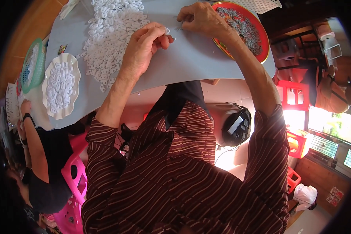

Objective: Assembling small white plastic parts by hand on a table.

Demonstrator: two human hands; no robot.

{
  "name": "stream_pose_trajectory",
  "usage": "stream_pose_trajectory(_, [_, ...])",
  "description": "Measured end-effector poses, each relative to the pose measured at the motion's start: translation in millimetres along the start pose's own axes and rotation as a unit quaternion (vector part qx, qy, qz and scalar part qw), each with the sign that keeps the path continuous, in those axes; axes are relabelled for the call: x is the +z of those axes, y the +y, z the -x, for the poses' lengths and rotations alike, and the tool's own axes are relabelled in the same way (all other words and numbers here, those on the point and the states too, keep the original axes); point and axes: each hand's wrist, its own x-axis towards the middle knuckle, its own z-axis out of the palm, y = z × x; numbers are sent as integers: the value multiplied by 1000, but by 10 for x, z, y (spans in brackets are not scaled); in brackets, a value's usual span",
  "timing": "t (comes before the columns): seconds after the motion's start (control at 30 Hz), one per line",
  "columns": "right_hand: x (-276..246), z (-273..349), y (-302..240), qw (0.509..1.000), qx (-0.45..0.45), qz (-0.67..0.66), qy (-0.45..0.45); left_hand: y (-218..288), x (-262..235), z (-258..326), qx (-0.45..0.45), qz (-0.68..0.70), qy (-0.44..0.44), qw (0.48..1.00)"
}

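Observation:
Over the grey table my left hand is closed in a pinch, with a small white plastic piece showing at its fingertips. My right hand is to the right of it, fingers curled together low over the tabletop. A few thin grey metal bits lie just below those fingers; whether one is between them is hidden. Left of my left hand spreads a big heap of small white plastic pieces. A red round tray full of small grey metal pieces stands under my right forearm.
At the table's left are a scalloped white dish of white pieces and a green basket. A small wrapper lies near the dish. Another person's arm rests at the left edge beside a pink chair. Red stools stand right.

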Motion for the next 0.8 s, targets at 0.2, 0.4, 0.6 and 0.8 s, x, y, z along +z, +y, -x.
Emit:
stream_pose_trajectory(0.2, [-213, -64, -321, 992, 67, 45, -92, -31, -39, -14, 7, -9, 1, 1000])
stream_pose_trajectory(0.4, [-106, -116, -48, 999, 29, 15, -38, -22, -29, -9, 15, -4, 5, 1000])
stream_pose_trajectory(0.6, [104, -364, 269, 990, -24, 135, 24, -30, 8, 3, 0, -8, 22, 1000])
stream_pose_trajectory(0.8, [223, -646, 238, 946, 2, 306, -107, 13, 36, 18, -20, 7, 21, 1000])
